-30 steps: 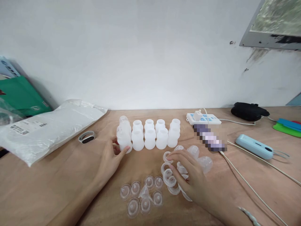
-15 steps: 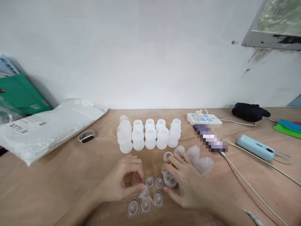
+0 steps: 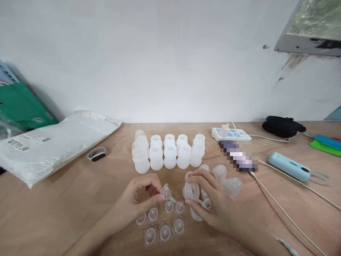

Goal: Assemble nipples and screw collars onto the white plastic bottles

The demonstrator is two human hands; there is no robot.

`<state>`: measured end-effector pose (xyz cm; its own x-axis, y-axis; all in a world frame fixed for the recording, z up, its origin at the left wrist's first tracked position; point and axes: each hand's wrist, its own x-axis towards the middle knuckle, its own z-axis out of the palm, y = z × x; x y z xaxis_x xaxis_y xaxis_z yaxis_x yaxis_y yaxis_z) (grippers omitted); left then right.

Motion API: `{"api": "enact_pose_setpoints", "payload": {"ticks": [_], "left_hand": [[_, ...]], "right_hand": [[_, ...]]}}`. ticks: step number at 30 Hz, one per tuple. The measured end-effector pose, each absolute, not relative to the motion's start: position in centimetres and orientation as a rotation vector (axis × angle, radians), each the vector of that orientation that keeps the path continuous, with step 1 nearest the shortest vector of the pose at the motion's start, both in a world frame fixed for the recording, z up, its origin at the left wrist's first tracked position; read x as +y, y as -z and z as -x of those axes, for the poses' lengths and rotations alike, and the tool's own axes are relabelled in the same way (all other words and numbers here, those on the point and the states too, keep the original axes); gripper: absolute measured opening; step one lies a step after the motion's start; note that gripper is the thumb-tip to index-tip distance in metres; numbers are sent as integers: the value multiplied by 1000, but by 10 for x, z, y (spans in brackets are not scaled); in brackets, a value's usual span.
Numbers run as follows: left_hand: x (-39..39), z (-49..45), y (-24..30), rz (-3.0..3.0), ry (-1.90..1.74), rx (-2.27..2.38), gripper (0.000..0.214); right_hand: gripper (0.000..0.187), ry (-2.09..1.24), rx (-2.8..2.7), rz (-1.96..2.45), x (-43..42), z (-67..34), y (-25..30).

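My left hand (image 3: 138, 199) pinches a small clear funnel-shaped silicone piece (image 3: 166, 192), lifted just above the table. Below it lie several clear round silicone valves (image 3: 165, 222) in two rows. My right hand (image 3: 213, 202) grips a clear ribbed ring (image 3: 191, 191), with more rings (image 3: 197, 213) under its fingers. Behind both hands stand several white translucent bottles (image 3: 169, 153) in two rows. Clear dome caps (image 3: 229, 183) lie just right of my right hand.
On the wooden table (image 3: 66, 199) lie a white plastic bag (image 3: 50, 142) and a wristband (image 3: 96, 154) at left, and a power strip (image 3: 230, 133), a blurred object (image 3: 238, 156), a light-blue device (image 3: 289, 166), a black pouch (image 3: 282, 126) and cables (image 3: 279, 206) at right.
My left hand left the bottles, came down to the valves and lifted the funnel-shaped piece. My right hand picked a ribbed ring out of the ring pile.
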<state>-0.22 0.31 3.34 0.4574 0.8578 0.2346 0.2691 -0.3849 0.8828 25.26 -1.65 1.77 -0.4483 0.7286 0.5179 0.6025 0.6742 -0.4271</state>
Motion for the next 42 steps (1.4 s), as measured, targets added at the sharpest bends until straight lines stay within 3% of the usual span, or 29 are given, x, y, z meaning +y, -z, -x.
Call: {"api": "enact_pose_setpoints", "payload": {"ticks": [4, 11, 18, 22, 29, 31, 33, 35, 37, 42], "left_hand": [[-2, -5, -25, -1784, -1084, 976, 20], [-20, -22, -26, -1777, -995, 833, 18], [-30, -31, -19, -1726, -1023, 761, 24], [-31, -33, -17, -1695, -1071, 753, 19], [-33, -30, -17, -1663, -1097, 778, 14], [-34, -30, -11, -1581, -1134, 809, 25], [-36, -31, -4, -1506, -1130, 817, 56], [-37, -32, 0, -1498, -1063, 785, 73], [-38, -32, 2, -1508, -1018, 753, 66], [-34, -31, -5, -1509, -1076, 704, 22]], "right_hand": [[26, -141, -2141, 828, -24, -251, -23], [21, -96, -2157, 709, -31, -241, -29], [17, -180, -2092, 678, -34, -234, -25], [27, -321, -2072, 631, -34, -236, -27], [24, -418, -1977, 703, -34, -238, -23], [24, -431, -1985, 714, -34, -238, -23], [23, -432, -1992, 710, -35, -237, -23], [22, -419, -1994, 708, -35, -237, -23], [21, -410, -2001, 712, -36, -237, -22], [19, -299, -2047, 753, -36, -240, -22]]}}
